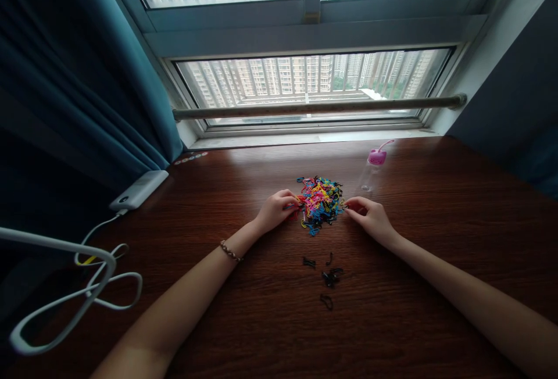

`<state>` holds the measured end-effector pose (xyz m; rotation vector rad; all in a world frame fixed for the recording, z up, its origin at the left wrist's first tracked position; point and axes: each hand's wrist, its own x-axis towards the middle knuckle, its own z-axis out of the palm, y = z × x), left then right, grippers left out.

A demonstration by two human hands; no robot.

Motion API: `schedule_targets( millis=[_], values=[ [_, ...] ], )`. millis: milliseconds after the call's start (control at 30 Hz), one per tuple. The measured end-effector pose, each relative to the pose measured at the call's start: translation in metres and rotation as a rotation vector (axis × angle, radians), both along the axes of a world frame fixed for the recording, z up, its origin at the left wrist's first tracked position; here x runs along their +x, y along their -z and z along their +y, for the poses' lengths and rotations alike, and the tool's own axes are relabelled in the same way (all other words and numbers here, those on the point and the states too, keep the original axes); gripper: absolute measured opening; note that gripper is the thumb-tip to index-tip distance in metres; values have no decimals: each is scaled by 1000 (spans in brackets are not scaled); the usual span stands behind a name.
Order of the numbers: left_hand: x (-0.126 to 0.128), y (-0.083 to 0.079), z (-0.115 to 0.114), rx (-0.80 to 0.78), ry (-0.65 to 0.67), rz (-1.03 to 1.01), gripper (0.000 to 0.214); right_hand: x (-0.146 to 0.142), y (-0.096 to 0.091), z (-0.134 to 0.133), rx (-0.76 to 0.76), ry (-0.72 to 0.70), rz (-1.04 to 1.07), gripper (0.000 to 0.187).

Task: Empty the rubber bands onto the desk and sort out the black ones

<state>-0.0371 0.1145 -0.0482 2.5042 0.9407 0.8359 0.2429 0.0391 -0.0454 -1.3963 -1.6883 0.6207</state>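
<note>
A heap of small rubber bands in pink, blue, yellow and black lies on the dark wooden table. My left hand rests at the heap's left edge, fingers curled and pinching into the bands. My right hand sits at the heap's right edge, fingertips pinched at a band. Closer to me, several black bands lie apart from the heap. A thin beaded bracelet circles my left wrist.
A clear bottle with a pink cap stands behind the heap on the right. A white power bank with a white cable lies at the left. A teal curtain hangs left; the window sill runs behind.
</note>
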Motion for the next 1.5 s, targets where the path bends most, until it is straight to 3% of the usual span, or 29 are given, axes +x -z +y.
schedule_targets(
  millis=[267,700,800,933,1000,1200,1333,1400,1500],
  values=[
    [0,-4,-5,-23,-35,-58,10,-4,-5,-12,-47,-21,119,19],
    [3,-13,-6,-249,-113,-279,20,-12,-16,-22,-36,-96,152,17],
    [3,-13,-6,-300,-126,-316,20,-21,-26,-35,-47,-275,116,17],
    [2,-16,-6,-337,-107,-345,21,-34,-35,-52,-44,-713,-47,19],
    [2,-22,-9,-346,-64,-337,21,-36,-36,-54,-30,-777,-78,24],
    [11,-49,-36,-374,253,-178,16,-22,-25,-26,202,-321,-186,23],
    [19,-57,-48,-423,457,-15,17,-17,-13,-8,280,-257,-391,32],
    [18,-53,-45,-381,433,3,20,-18,-8,-6,275,-251,-448,35],
    [13,-40,-32,-227,193,-35,20,-19,-3,-5,268,-249,-450,37]
  ],
)
